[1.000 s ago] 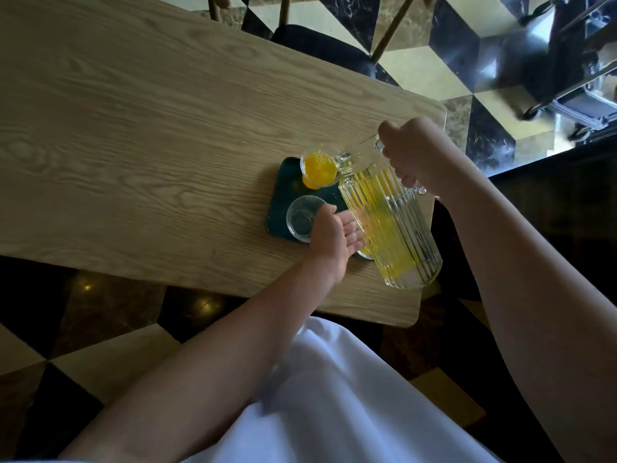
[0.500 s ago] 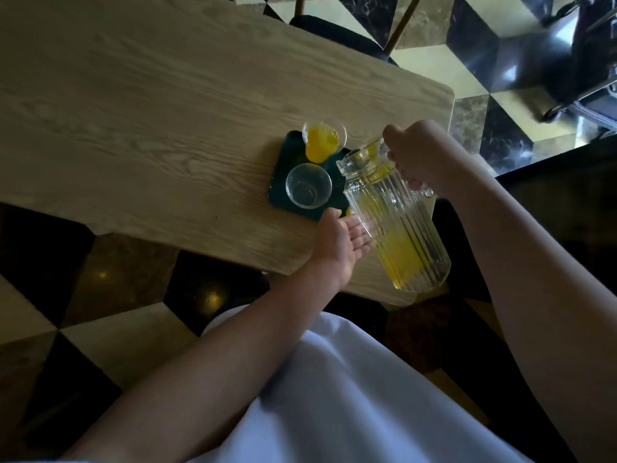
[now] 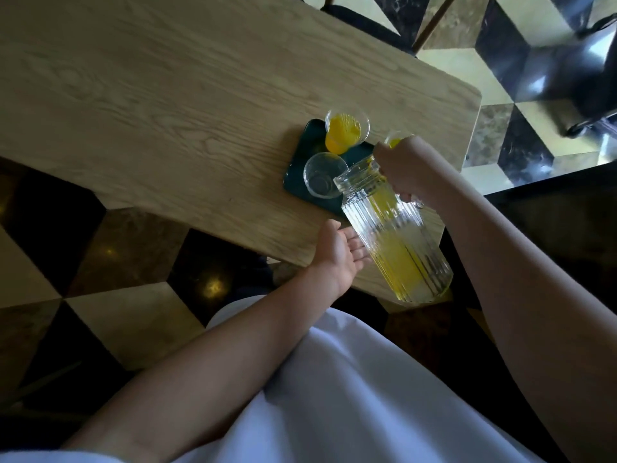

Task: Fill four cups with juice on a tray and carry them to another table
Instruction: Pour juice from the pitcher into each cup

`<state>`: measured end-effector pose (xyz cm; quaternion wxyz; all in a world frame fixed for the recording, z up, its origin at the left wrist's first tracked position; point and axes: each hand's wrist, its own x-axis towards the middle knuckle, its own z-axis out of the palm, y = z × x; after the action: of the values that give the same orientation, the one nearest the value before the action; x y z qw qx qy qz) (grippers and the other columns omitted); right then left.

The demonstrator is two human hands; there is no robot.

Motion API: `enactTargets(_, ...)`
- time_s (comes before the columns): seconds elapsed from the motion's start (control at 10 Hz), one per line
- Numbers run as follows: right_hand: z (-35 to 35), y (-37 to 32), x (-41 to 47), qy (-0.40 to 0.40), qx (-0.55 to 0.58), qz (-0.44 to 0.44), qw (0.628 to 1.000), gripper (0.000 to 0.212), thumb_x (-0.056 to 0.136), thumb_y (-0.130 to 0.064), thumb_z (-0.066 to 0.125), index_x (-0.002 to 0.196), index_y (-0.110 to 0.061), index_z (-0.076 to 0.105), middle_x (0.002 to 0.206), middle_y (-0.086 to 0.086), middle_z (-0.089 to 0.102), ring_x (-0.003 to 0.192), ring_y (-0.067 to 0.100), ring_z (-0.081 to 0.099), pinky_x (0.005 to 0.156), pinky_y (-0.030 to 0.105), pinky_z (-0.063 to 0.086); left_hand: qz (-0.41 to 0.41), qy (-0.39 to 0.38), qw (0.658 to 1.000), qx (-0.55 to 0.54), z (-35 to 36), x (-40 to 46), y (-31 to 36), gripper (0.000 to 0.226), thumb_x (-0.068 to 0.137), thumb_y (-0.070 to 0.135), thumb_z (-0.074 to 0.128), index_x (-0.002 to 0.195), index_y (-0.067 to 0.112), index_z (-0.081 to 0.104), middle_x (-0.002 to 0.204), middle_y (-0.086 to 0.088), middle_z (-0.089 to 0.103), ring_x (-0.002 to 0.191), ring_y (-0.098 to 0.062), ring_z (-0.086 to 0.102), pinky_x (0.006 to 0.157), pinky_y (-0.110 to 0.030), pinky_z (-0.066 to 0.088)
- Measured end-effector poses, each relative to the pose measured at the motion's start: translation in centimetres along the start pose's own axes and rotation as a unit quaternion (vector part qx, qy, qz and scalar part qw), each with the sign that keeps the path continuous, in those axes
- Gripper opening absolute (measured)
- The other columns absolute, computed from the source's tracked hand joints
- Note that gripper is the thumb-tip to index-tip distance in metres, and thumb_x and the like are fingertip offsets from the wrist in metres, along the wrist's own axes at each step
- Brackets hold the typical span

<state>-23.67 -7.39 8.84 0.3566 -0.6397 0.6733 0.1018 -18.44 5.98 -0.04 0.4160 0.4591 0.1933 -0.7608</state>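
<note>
A dark green tray [image 3: 298, 168] lies near the right end of the wooden table [image 3: 167, 95]. On it stand a clear cup full of orange juice [image 3: 344, 132] at the far side and an empty clear cup [image 3: 322, 175] nearer me. Another cup with juice [image 3: 394, 141] peeks out behind my right hand. My right hand [image 3: 405, 168] grips the handle of a ribbed glass pitcher [image 3: 397, 242], tilted with its spout over the empty cup's rim. Juice sits low in the pitcher. My left hand [image 3: 337, 252] is open under the pitcher's side at the table's near edge.
The floor has a black, cream and brown cube pattern. A dark chair [image 3: 364, 21] stands beyond the table's far edge, and a black wheeled chair [image 3: 584, 75] is at the upper right. My white garment [image 3: 334, 396] fills the bottom.
The pitcher has tipped further and its spout has moved from the far cup to the empty near cup. My left hand has drawn back from the tray toward the table's near edge.
</note>
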Motion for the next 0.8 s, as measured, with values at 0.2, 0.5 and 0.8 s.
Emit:
enactTargets(0.2, 0.1, -1.2, 0.6, -0.012, -0.03, 0.008, 0.999, 0.041, 0.102, -0.034, 0.04, 0.066, -0.015, 0.046, 0.06, 0.005, 0.05, 0.045, 0.017, 0.048, 0.037, 0.02, 0.04, -0.03, 0.0, 0.999, -0.026, -0.2, 0.1, 0.1, 0.057, 0.102, 0.034, 0.018, 0.147, -0.001, 0.024, 0.068, 0.0, 0.016, 0.06, -0.014, 0.021, 0.099, -0.044, 0.039)
enactTargets(0.5, 0.2, -4.6, 0.3, -0.067, -0.187, 0.017, 0.98, 0.031, 0.097, -0.017, 0.066, 0.122, 0.001, 0.06, 0.074, 0.001, 0.054, 0.044, 0.013, 0.05, 0.032, 0.019, 0.037, -0.018, -0.035, 0.998, -0.043, -0.3, 0.8, 0.1, 0.052, 0.102, 0.037, 0.02, 0.136, 0.007, 0.046, 0.111, -0.015, 0.055, 0.11, -0.028, 0.052, 0.105, -0.046, 0.035)
enactTargets(0.8, 0.4, -5.4, 1.8, -0.102, -0.25, 0.0, 0.963, 0.013, 0.095, -0.007, 0.065, 0.093, 0.001, 0.055, 0.043, 0.008, 0.045, 0.025, 0.013, 0.045, 0.027, 0.02, 0.035, -0.013, -0.035, 0.997, -0.069, 0.4, 0.3, 0.5, 0.06, 0.101, 0.036, 0.019, 0.141, -0.003, 0.045, 0.12, -0.017, 0.063, 0.132, -0.034, 0.048, 0.106, -0.044, 0.034)
